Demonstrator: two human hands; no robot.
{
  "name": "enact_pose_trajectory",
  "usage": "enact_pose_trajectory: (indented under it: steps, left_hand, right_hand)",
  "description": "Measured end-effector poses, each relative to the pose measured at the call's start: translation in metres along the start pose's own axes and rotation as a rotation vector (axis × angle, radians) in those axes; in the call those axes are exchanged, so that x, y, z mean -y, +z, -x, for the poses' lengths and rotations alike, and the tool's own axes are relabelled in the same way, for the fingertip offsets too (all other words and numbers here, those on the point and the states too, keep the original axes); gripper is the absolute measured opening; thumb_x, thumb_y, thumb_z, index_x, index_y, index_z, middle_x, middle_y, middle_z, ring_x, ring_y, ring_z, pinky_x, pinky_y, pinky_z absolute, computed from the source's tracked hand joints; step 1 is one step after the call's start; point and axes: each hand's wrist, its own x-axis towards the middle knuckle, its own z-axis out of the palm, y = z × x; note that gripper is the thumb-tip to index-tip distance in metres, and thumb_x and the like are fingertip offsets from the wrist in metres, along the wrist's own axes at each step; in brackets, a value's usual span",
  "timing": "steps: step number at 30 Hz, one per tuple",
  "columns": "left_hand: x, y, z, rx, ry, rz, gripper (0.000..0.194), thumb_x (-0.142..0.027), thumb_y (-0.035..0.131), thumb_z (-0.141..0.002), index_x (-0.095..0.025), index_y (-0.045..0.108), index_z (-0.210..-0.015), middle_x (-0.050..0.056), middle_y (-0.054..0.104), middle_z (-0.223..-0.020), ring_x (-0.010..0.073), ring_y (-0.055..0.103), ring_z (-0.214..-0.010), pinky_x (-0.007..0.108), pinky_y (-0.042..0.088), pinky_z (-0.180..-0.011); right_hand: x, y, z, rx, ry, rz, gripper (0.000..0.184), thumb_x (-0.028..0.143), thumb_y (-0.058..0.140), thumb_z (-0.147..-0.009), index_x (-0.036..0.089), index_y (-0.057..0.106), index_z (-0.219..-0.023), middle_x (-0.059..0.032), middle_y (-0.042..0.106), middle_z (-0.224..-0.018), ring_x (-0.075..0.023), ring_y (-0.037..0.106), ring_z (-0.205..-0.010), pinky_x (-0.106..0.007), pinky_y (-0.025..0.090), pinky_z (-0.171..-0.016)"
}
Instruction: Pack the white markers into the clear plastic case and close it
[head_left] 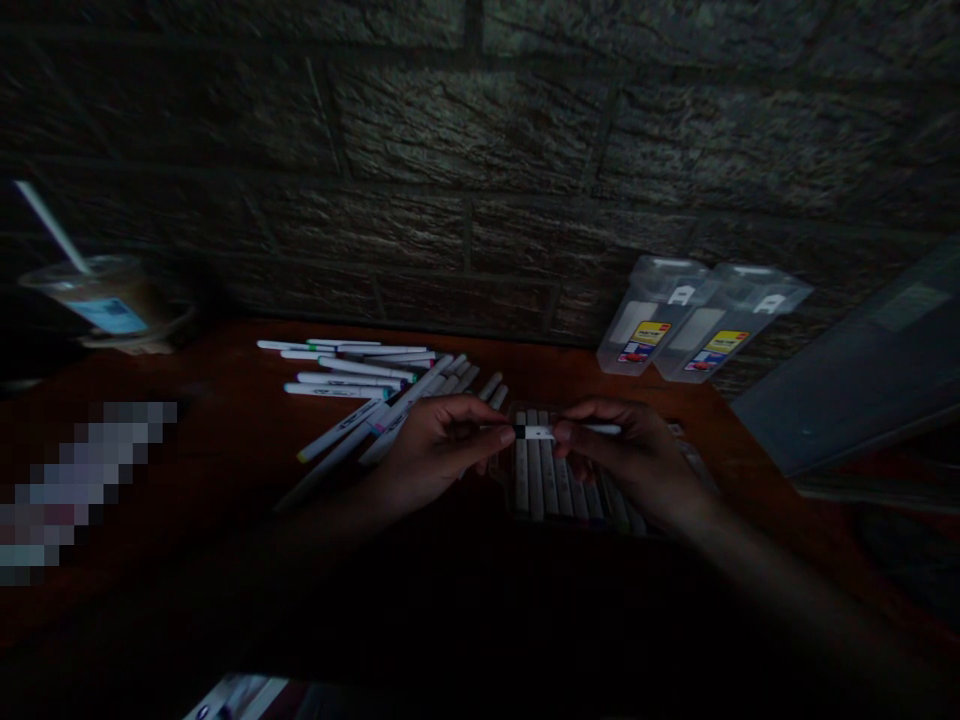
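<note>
A white marker [536,433] with a dark end lies level between my two hands, above a row of markers. My left hand [442,445] pinches its dark end between thumb and fingers. Around its white barrel my right hand [634,450] is closed, and the far end pokes out past the fingers. Below sits a clear tray [517,512] holding several white markers [546,485] side by side. To the left of my left hand, a loose pile of white markers [352,375] with coloured ends spreads over the table; some are partly hidden behind that hand.
Two clear plastic cases [637,310] with yellow labels stand against the stone wall [480,150] at the back right. An iced drink cup [112,300] with a straw is at the far left of the wooden table [225,400]. A blurred-out patch covers something at left.
</note>
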Motion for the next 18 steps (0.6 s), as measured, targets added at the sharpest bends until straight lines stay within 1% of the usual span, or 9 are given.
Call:
enact_pose_trajectory:
  steps: [3,6,9,11,15,16,18]
  left_hand:
    - [-0.002,0.002,0.0,0.014,0.0,0.021,0.016,-0.027,0.078,-0.083,-0.014,0.074,-0.091,-0.001,0.067,-0.063,0.0099,0.059,-0.05,0.02,0.045,-0.047]
    - [-0.004,0.005,0.002,0.03,0.002,0.006,0.016,-0.025,0.077,-0.082,-0.014,0.076,-0.094,-0.002,0.068,-0.063,0.0091,0.057,-0.049,0.019,0.044,-0.046]
    - [-0.004,0.006,0.005,0.045,0.011,-0.035,0.016,-0.025,0.077,-0.084,-0.014,0.077,-0.095,-0.001,0.07,-0.065,0.0087,0.057,-0.049,0.018,0.043,-0.045]
    - [-0.004,0.007,0.007,0.058,0.022,-0.056,0.015,-0.024,0.076,-0.084,-0.014,0.078,-0.095,0.0,0.071,-0.067,0.0086,0.058,-0.05,0.018,0.044,-0.046]
    - [-0.001,0.01,0.011,0.069,0.036,-0.092,0.016,-0.026,0.075,-0.086,-0.013,0.079,-0.096,0.001,0.07,-0.062,0.0105,0.06,-0.052,0.019,0.046,-0.049]
    - [0.0,0.011,0.012,0.071,0.035,-0.103,0.017,-0.027,0.074,-0.087,-0.013,0.08,-0.097,0.001,0.07,-0.062,0.0112,0.061,-0.053,0.019,0.047,-0.05]
    - [-0.001,0.013,0.015,0.086,0.041,-0.121,0.019,-0.027,0.07,-0.09,-0.014,0.08,-0.1,0.002,0.071,-0.064,0.0124,0.064,-0.055,0.02,0.048,-0.052]
  right_hand:
    - [0.0,0.001,0.001,0.001,-0.007,0.017,0.017,0.032,0.09,-0.075,0.021,0.079,-0.082,0.0004,0.072,-0.066,-0.0092,0.058,-0.047,-0.021,0.048,-0.044]
    - [-0.001,0.002,0.002,-0.001,-0.017,0.052,0.018,0.03,0.092,-0.072,0.022,0.08,-0.082,0.0014,0.072,-0.066,-0.0091,0.059,-0.046,-0.021,0.048,-0.044]
    - [-0.001,0.004,0.004,0.0,-0.042,0.11,0.019,0.029,0.093,-0.069,0.022,0.08,-0.081,0.0032,0.069,-0.061,-0.0093,0.058,-0.045,-0.021,0.048,-0.043]
    - [-0.001,0.006,0.005,0.001,-0.089,0.164,0.016,0.028,0.093,-0.07,0.023,0.081,-0.08,0.0032,0.07,-0.06,-0.01,0.06,-0.046,-0.021,0.048,-0.045]
    - [-0.002,0.01,0.009,-0.016,-0.244,0.301,0.012,0.027,0.091,-0.073,0.023,0.081,-0.078,-0.001,0.078,-0.072,-0.0155,0.069,-0.062,-0.027,0.056,-0.06]
    - [-0.003,0.011,0.01,-0.018,-0.267,0.325,0.012,0.028,0.091,-0.074,0.023,0.081,-0.078,-0.0013,0.079,-0.073,-0.0166,0.07,-0.064,-0.028,0.057,-0.061]
    - [-0.004,0.014,0.013,-0.019,-0.296,0.345,0.013,0.03,0.091,-0.075,0.024,0.08,-0.078,-0.0011,0.078,-0.072,-0.0172,0.07,-0.063,-0.028,0.056,-0.059]
